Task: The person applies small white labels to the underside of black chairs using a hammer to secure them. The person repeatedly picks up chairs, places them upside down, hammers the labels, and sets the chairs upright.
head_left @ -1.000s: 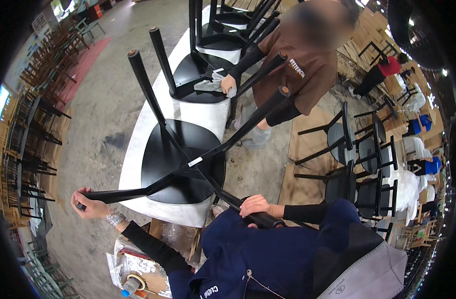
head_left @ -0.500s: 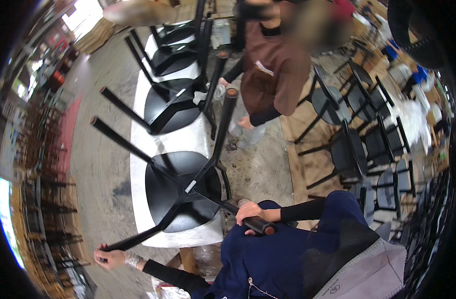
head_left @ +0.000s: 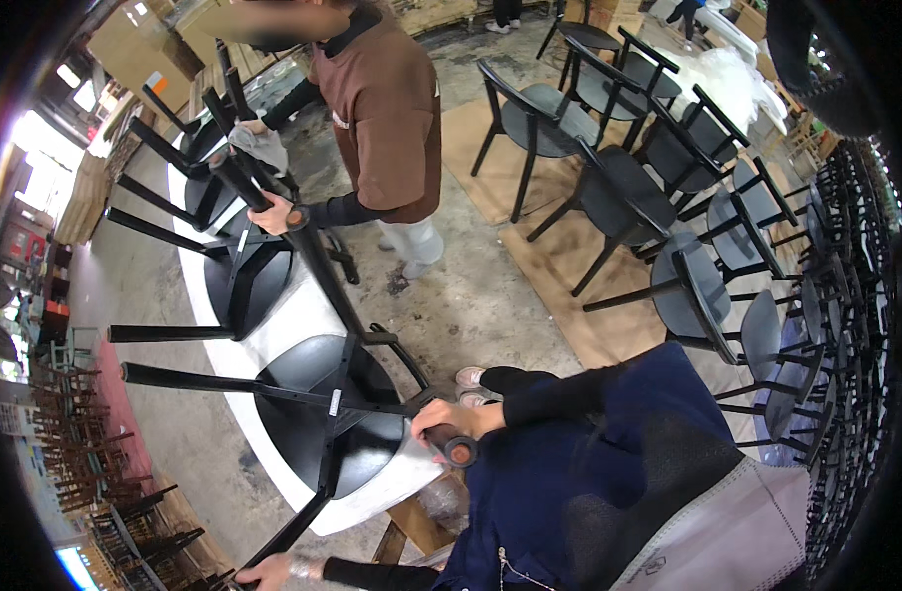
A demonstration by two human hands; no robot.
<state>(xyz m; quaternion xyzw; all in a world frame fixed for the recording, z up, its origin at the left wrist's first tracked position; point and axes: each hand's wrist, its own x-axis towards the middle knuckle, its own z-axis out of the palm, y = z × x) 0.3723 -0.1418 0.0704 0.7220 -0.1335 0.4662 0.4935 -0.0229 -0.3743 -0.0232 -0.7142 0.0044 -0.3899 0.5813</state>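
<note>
An upturned black chair (head_left: 318, 419) lies seat-down on a long white table (head_left: 303, 315), its legs pointing up and sideways. My right hand (head_left: 441, 422) grips the end of one chair leg (head_left: 459, 451) near my chest. My left hand (head_left: 268, 569) holds the end of another leg at the bottom edge. Across the table a person in a brown top (head_left: 387, 108) holds a cloth (head_left: 264, 148) in one hand and a leg of a second upturned chair (head_left: 239, 271) in the other.
Rows of upright black chairs (head_left: 618, 197) stand on brown sheets on the concrete floor to the right. More upturned chairs (head_left: 190, 148) lie further along the table. Stacked furniture lines the left edge.
The view has swung, so the table now runs up to the left. My right hand stays on its leg; my left hand has dropped to the bottom edge.
</note>
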